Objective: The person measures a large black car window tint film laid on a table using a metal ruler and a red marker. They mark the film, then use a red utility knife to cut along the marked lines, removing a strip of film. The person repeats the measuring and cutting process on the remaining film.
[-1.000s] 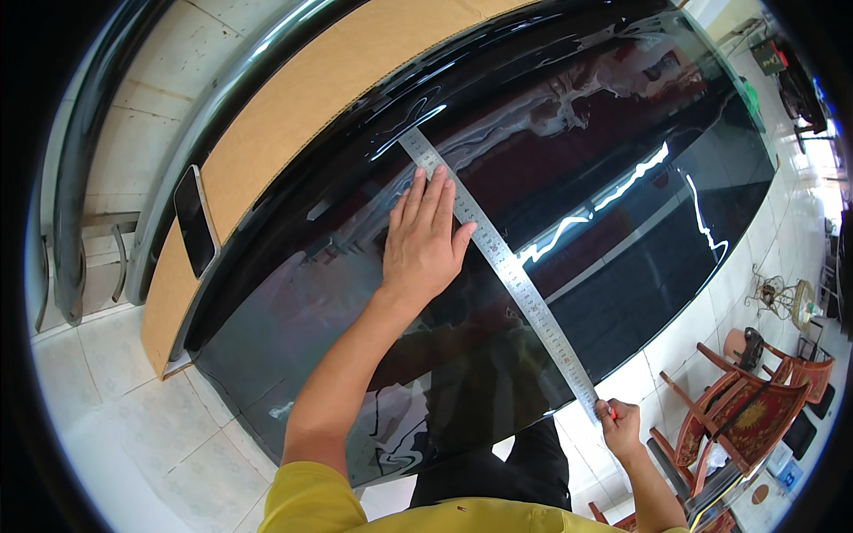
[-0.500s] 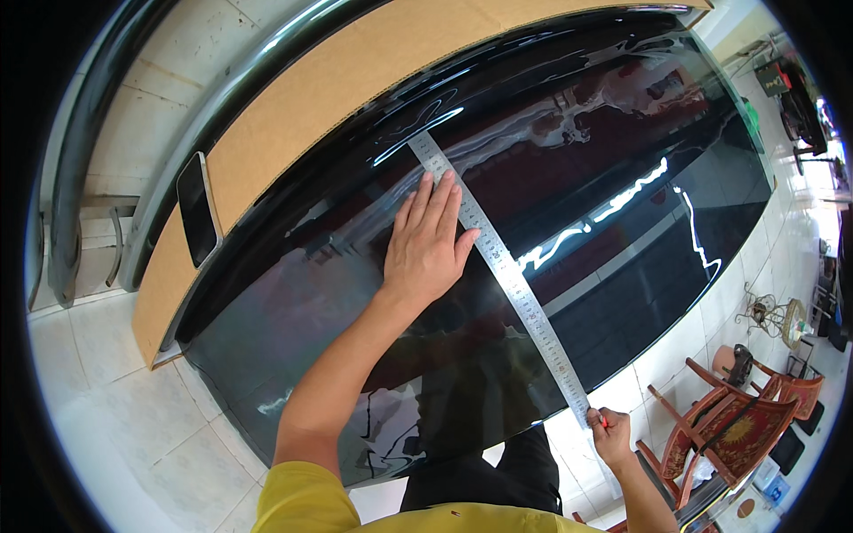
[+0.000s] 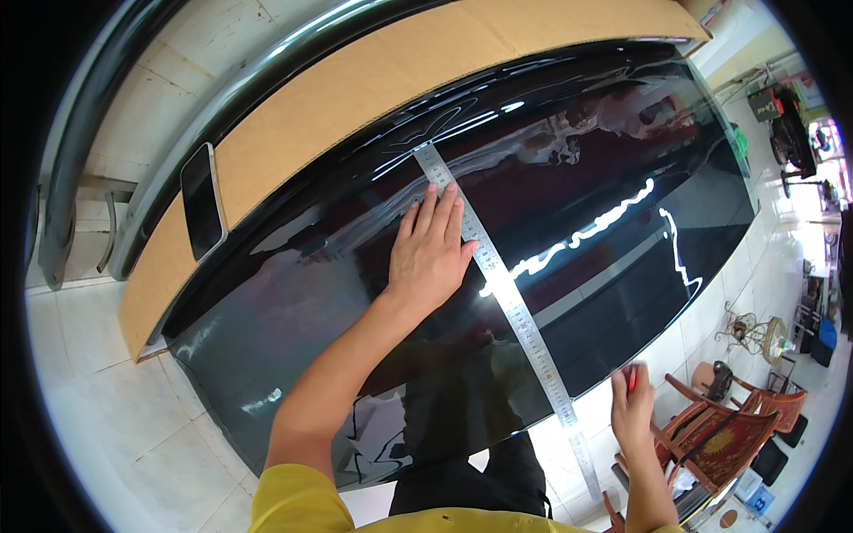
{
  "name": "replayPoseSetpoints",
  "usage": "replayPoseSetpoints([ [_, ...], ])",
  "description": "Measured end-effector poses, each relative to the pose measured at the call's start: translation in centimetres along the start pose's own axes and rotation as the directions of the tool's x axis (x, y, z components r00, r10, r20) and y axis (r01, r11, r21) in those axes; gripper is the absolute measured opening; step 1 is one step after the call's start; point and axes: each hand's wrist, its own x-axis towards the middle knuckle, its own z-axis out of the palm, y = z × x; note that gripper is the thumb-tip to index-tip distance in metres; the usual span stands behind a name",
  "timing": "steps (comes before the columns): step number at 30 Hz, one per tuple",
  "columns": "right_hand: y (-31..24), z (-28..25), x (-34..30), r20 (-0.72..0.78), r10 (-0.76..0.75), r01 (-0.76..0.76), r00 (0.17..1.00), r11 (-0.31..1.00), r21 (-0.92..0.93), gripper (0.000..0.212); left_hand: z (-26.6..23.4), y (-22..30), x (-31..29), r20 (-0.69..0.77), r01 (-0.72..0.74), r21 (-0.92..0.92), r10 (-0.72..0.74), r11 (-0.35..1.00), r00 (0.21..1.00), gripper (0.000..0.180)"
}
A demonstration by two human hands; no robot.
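A large glossy black sheet [image 3: 293, 293] lies on a tan cardboard-covered table [image 3: 355, 89]. A long steel ruler [image 3: 511, 311] runs across the sheet from its far side to past its near edge. My left hand [image 3: 431, 253] lies flat on the sheet, fingers together, its side against the ruler's left edge. My right hand [image 3: 633, 413] is at the sheet's near edge, just right of the ruler, closed around a small red tool [image 3: 631, 377] whose tip shows above the fingers. The hand is blurred.
A dark phone [image 3: 202, 200] lies on the cardboard at the left. Wooden chairs [image 3: 720, 426] stand on the tiled floor at lower right. A metal rail [image 3: 80, 133] curves along the far left. Cluttered items sit at the upper right.
My right hand has risen from the ruler's near end to the sheet's edge, right of the ruler. My left hand stays pressed beside the ruler.
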Motion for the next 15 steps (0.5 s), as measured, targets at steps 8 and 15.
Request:
replayPoseSetpoints([
  [8, -20.3, 8.0, 15.6, -0.029, -0.553, 0.523, 0.833, 0.768, 0.370, 0.033, -0.7, 0.3, -0.3, 0.050, 0.043, -0.048, -0.041, 0.998, 0.998, 0.078],
  [15, -27.5, 12.1, 21.4, -0.039, -0.671, 0.672, 0.741, 0.741, 0.020, 0.023, -1.0, 0.2, 0.0, 0.083, 0.056, -0.037, -0.053, 0.998, 0.995, 0.087],
])
